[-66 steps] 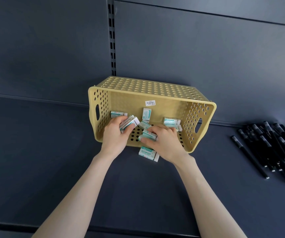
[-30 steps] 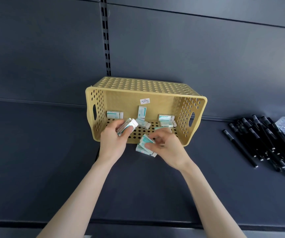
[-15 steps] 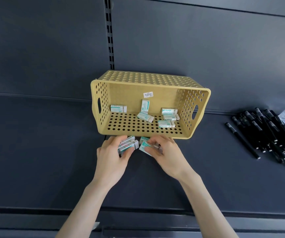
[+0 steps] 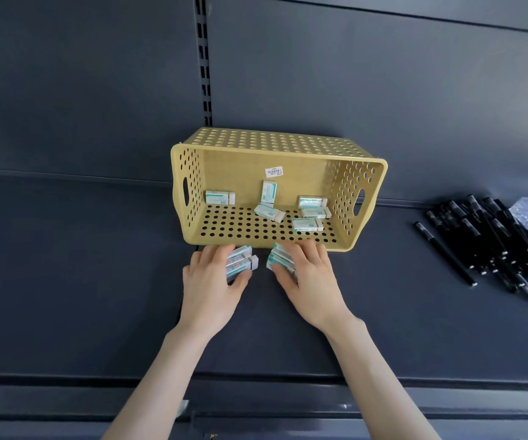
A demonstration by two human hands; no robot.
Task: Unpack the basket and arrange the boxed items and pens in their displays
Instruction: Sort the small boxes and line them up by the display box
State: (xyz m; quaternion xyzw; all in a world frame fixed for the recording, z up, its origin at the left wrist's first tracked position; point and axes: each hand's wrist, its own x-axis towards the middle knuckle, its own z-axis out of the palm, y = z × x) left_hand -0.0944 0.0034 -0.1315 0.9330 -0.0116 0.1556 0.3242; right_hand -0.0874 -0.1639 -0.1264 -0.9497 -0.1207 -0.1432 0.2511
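The basket is coloured mustard yellow and patterned with rows of round holes. The small boxes are printed white with teal bands. The pens are finished black with pale rings. The shelf is painted dark blue-grey.

The bare left forearm and right forearm rise from the lower edge of the frame and converge toward the centre, palms down. The left hand curls its fingers and thumb round the left stack of boxes. The right hand is just beside it but apart. Its fingers are bent over the right stack of boxes, with the thumb at the stack's near side.
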